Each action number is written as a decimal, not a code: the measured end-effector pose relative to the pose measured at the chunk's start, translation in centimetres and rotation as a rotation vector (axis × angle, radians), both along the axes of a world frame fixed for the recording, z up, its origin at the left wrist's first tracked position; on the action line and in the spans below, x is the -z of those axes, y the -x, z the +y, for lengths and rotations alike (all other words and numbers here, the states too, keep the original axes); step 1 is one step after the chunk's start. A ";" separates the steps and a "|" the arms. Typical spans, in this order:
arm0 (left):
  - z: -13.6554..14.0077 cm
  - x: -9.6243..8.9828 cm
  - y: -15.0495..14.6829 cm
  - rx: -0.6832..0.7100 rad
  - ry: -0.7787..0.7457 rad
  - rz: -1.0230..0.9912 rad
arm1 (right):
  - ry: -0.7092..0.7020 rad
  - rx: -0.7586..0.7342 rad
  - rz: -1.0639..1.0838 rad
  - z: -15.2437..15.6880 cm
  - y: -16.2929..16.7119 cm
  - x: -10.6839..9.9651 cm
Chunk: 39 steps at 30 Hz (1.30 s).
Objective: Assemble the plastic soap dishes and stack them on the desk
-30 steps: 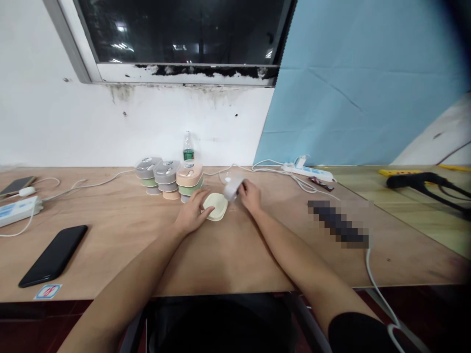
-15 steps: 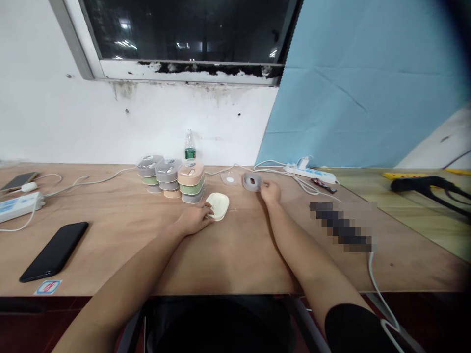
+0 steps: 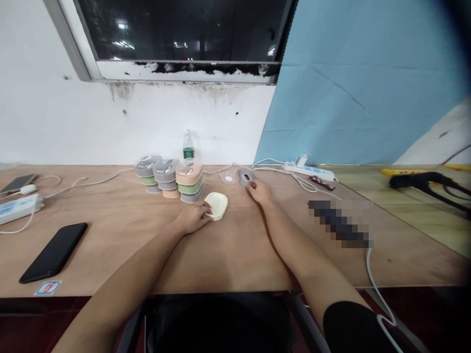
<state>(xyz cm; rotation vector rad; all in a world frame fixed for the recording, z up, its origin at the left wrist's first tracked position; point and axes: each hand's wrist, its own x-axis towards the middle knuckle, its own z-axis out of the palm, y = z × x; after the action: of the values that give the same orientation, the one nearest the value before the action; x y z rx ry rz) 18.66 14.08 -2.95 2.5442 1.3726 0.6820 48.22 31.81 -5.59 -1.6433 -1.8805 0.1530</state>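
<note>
A shallow cream dish with rounded corners [image 3: 220,207] lies on the table in front of me. My left hand [image 3: 194,217] grips its left edge, with the fingers curled at the rim. Farther back and to the right, a translucent grey lid with an oval hole [image 3: 242,176] is pinched at its near right edge by my right hand [image 3: 260,191]. Just left of that lid is a clear, flat piece with a white round spot [image 3: 228,178]. Left of the dish stand several stacked small boxes [image 3: 190,180] in grey, green and pink.
A plastic bottle [image 3: 188,146] stands behind the boxes near the wall. A black phone [image 3: 54,252] lies at the left, close to a white power strip [image 3: 20,208]. Another power strip [image 3: 311,171] with white cables sits at the back right. A blurred dark object [image 3: 340,224] lies right of my forearm.
My right hand has shifted a little left, and its fingers now sit at the near edge of the grey lid. The lid has moved slightly left and back. My left hand stays on the dish.
</note>
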 end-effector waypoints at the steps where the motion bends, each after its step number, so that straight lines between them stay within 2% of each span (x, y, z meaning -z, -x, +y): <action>1: 0.0 0.1 0.0 0.001 0.000 -0.003 | -0.014 -0.039 -0.009 -0.1 0.1 0.0; 4: 0.1 0.1 0.0 0.005 0.003 -0.032 | -0.061 -0.134 -0.006 -0.7 0.7 -0.2; 9: -0.3 -0.3 -0.6 -0.016 -0.021 -0.143 | -0.134 -0.190 0.114 -3.3 2.8 -0.9; 14: -0.8 -1.0 -0.9 -0.030 -0.098 -0.260 | -0.245 -0.537 0.104 -6.5 5.5 -1.6; 17: -1.1 -1.3 -0.8 -0.012 -0.094 -0.266 | -0.285 -0.533 0.128 -7.0 6.0 -2.2; 20: -1.2 -1.4 -0.7 -0.061 -0.070 -0.336 | -0.369 -0.515 0.129 -6.9 5.3 -2.8; 22: -0.9 -1.2 -0.9 -0.124 -0.032 -0.452 | -0.412 -0.535 0.114 -6.9 4.8 -3.1; 25: -0.2 -0.6 -1.1 -0.210 0.037 -0.717 | -0.404 -0.550 0.109 -7.5 4.9 -3.1; 28: 0.7 0.0 -1.1 -0.240 0.078 -0.911 | -0.377 -0.469 0.180 -8.2 6.0 -2.9; 31: 1.0 0.2 -0.8 -0.257 0.077 -0.912 | -0.398 -0.333 0.319 -7.6 6.4 -2.9; 33: 0.7 0.1 -0.5 -0.264 0.040 -0.760 | -0.432 -0.172 0.431 -6.3 5.5 -2.9; 36: 0.0 -0.4 -0.3 -0.198 -0.024 -0.449 | -0.451 0.170 0.562 -3.5 2.2 -2.6; 39: -0.4 -0.8 -0.4 -0.098 -0.030 -0.289 | -0.370 0.526 0.642 -1.2 -2.3 -1.7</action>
<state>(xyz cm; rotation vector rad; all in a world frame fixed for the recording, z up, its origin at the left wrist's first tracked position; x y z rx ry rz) 19.09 13.67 -2.20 2.2977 1.3994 1.0470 50.50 30.62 -3.91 -1.5284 -0.9054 0.0873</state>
